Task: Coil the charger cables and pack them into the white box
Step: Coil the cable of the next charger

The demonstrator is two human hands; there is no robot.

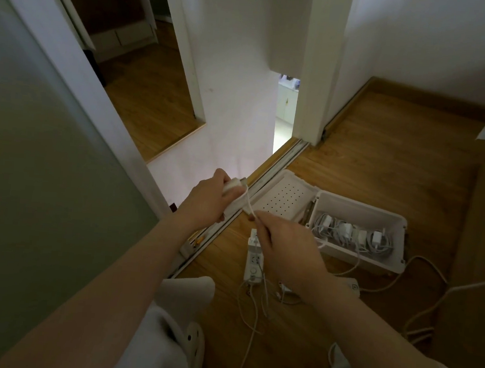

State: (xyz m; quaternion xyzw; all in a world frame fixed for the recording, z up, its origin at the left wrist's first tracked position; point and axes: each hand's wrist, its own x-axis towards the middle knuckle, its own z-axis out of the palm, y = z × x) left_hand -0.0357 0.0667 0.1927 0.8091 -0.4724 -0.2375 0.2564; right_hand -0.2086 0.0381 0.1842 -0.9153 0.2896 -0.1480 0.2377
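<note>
While our left hand (209, 200) grips the white charger brick (232, 186) mid-frame, our right hand (285, 246) pinches its thin white cable (249, 209); limp, we judge.

Wooden floor (383, 172), dimly lit; white walls (424, 38) far; sliding-door track (278, 157) runs diagonally; frosted glass panel (34, 136) left; open doorway (144, 87) far left; bright gap (285, 111) beyond.

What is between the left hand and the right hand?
Head view: a white cable runs from the charger gripped by the left hand to the fingers of the right hand.
</note>
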